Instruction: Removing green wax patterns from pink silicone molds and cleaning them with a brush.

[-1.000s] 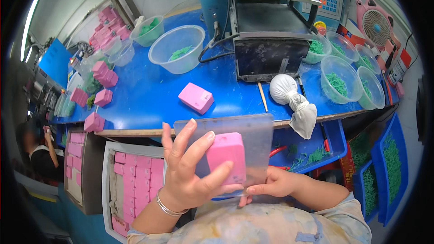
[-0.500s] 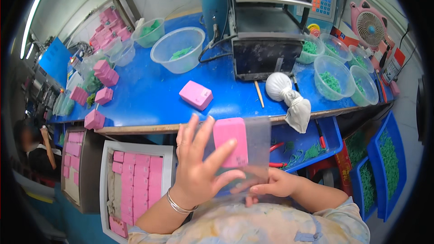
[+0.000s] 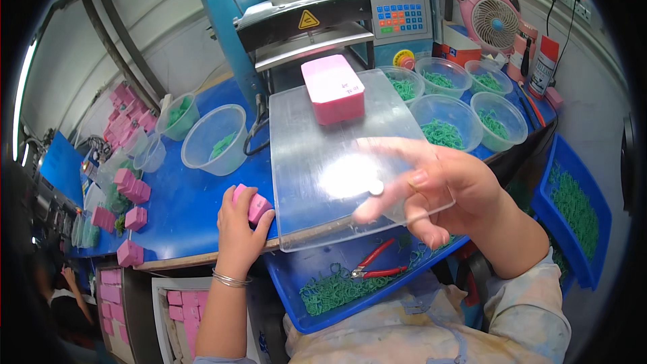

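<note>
My right hand [image 3: 461, 189] grips the near right edge of a clear rectangular plate [image 3: 306, 155], held over the table's front in front of the press. A pink block [image 3: 333, 94] rests on the plate's far part, and a glare spot covers some of its middle. Left of the plate, my left hand [image 3: 239, 232] is closed round another pink block [image 3: 259, 209] at the blue tabletop. A silver bangle circles that wrist.
Ahead stands the press [image 3: 303, 23]. Bowls of green pieces [image 3: 438, 131] line the right; a clear bowl [image 3: 195, 155] and pink stacks [image 3: 131, 185] lie left. Blue trays [image 3: 573, 222] and red-handled cutters [image 3: 371, 273] sit low. A co-worker [image 3: 71, 296] is at lower left.
The plate with its block has moved up and toward the press in my right hand. My left hand has left that block and moved onto the one on the table. The view has shifted.
</note>
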